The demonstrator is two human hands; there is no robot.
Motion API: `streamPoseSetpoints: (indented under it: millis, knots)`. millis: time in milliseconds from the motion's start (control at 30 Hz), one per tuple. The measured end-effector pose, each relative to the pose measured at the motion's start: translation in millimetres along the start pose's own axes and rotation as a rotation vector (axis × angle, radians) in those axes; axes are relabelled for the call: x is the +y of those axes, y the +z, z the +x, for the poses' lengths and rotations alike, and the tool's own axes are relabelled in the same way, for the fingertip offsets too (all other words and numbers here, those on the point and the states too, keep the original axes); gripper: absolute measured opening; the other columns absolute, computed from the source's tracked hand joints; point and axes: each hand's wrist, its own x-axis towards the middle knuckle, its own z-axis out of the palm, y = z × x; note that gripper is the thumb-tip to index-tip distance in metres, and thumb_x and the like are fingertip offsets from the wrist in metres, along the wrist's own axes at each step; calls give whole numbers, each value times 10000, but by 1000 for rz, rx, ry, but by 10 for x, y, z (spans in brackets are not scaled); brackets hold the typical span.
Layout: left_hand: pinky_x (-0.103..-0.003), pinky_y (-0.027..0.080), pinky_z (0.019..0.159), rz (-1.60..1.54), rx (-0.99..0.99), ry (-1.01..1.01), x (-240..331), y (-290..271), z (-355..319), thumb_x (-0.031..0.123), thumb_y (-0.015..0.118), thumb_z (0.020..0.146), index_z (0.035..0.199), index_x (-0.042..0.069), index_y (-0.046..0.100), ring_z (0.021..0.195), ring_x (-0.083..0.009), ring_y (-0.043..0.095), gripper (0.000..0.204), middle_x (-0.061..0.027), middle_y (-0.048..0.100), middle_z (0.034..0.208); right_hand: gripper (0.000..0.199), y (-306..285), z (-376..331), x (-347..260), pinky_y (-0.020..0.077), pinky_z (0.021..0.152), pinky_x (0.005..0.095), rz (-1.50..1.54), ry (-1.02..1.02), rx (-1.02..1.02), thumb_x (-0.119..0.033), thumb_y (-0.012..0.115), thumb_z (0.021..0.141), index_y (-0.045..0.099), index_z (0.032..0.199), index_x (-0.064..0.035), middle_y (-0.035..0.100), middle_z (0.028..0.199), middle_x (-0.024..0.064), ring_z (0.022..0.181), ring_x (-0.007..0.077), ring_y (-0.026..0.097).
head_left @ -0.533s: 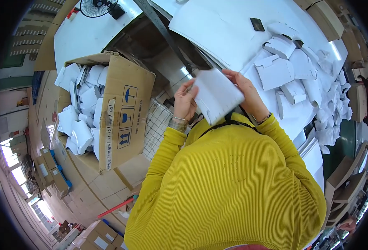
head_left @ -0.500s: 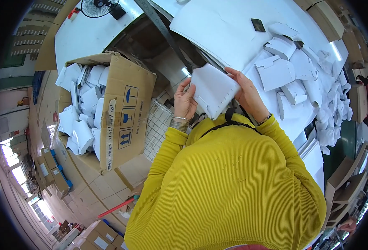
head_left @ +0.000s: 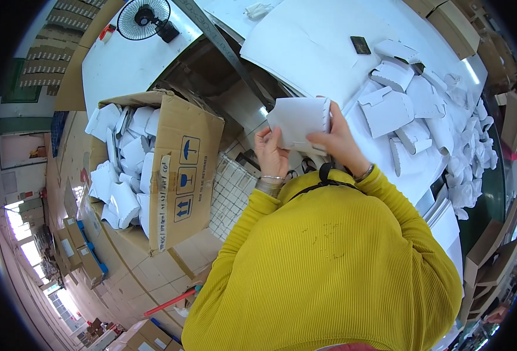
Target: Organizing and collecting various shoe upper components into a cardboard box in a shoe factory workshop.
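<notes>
Between both hands, left hand (head_left: pixel 270 153) and right hand (head_left: pixel 334 140) pinch a flat white die-cut cardboard blank (head_left: pixel 300 120), now lifted and turned broadside, folding under way.

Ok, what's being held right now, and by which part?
A white folded paper box, held in both hands: the left hand at its lower left edge, the right hand at its lower right corner.

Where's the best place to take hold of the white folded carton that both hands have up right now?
Probably by the white folded carton's two short side edges, as now: left hand from lower left, right hand from the right. It is a flat thin panel facing the camera, so pinching the edges likely keeps it flat.
</notes>
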Motion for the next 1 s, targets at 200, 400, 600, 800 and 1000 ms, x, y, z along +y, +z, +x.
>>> streamPoseSetpoints:
  millis: [200,400,600,800,1000]
  knots:
    - [-292,438,854,254,-346,249,484,292,-244,95,494,926,1176,21,473,955,-141,533,262,-57,563,1038,652,-388,90,-170,434,909,329,720,252,-237,-129,615,827,288,1389,-93,492,1212,66,1066,185,515]
    - [-273,492,699,868,-656,644,664,889,-516,17,644,787,1116,23,544,812,-181,610,344,-97,599,978,574,-312,262,113,433,892,366,858,92,-210,-528,317,929,298,1389,-185,520,1157,113,1015,218,533]
    - [-309,503,683,833,-538,762,681,1048,-638,24,652,760,1025,0,593,802,-261,619,273,-148,592,1009,545,-197,309,26,477,787,356,911,72,-122,-499,289,952,308,1381,-163,560,1041,101,891,213,564]
    - [-305,485,741,1298,-584,932,1129,1269,-746,57,670,757,1025,-22,595,849,-283,611,289,-178,620,956,431,-143,292,-65,459,783,275,442,-146,239,-336,371,978,425,1309,-65,563,1061,43,912,117,538]
    - [-302,473,726,1398,-590,471,1121,979,-414,151,686,769,1030,-53,582,848,-210,600,347,-159,633,928,416,-79,162,-357,429,777,206,102,-251,163,-134,575,882,477,1270,-19,563,1045,10,928,89,516]
